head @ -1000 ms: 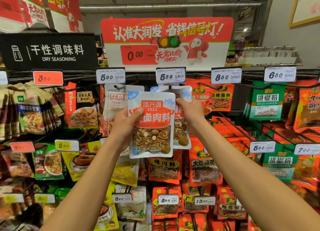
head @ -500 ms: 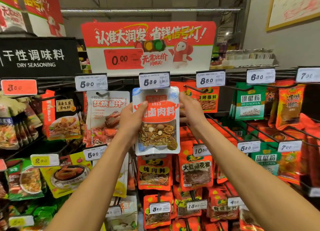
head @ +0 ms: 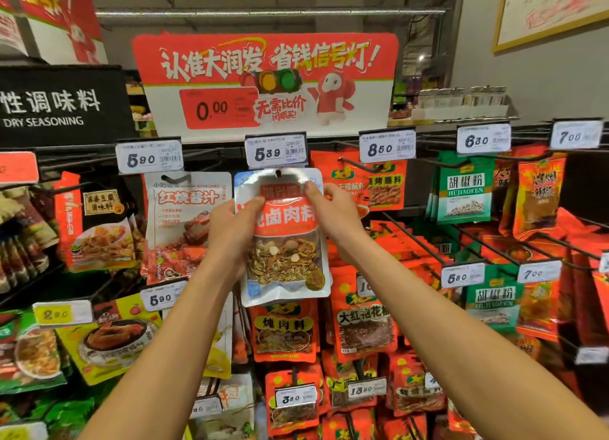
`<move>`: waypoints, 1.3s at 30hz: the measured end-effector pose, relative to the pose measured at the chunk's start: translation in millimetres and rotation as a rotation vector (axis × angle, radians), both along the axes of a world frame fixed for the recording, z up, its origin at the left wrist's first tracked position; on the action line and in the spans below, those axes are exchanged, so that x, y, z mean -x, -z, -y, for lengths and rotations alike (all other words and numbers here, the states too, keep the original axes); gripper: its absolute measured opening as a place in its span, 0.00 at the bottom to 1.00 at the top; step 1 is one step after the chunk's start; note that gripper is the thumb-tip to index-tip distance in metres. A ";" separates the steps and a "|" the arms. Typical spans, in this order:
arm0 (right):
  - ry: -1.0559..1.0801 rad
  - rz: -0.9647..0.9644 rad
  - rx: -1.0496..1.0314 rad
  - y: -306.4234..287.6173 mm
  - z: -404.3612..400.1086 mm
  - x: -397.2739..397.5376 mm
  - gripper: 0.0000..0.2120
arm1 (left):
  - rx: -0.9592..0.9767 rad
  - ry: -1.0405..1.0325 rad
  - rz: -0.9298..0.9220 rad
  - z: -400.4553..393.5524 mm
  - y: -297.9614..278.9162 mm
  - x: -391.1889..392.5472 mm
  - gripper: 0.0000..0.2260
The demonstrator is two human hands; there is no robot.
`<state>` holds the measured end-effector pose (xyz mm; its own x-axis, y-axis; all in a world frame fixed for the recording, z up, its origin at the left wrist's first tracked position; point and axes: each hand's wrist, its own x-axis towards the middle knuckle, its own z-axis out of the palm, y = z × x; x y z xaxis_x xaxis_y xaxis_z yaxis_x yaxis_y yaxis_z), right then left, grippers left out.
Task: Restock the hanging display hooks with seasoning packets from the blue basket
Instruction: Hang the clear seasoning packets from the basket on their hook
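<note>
Just beneath the 5.89 price tag (head: pixel 276 151), a seasoning packet (head: pixel 284 242) is pinched at its upper left edge by the left hand (head: pixel 232 228) and near its top by the right hand (head: pixel 336 209), its hang hole set on the hook.

bright, even | glare on packet top (head: pixel 280 179) | edges warped

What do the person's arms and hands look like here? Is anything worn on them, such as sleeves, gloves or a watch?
Both forearms are bare as far as the picture shows; no sleeve is visible. The left hand and the right hand wear no gloves. No watch, ring or bracelet shows on either one.
</note>
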<state>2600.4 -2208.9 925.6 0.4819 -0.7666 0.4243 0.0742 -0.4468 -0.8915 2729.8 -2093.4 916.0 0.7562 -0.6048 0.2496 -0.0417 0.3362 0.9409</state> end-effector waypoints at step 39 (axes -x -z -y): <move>0.149 -0.206 -0.170 17.8 105.2 -82.0 0.16 | -0.531 -0.252 0.338 104.9 4.5 -70.3 0.24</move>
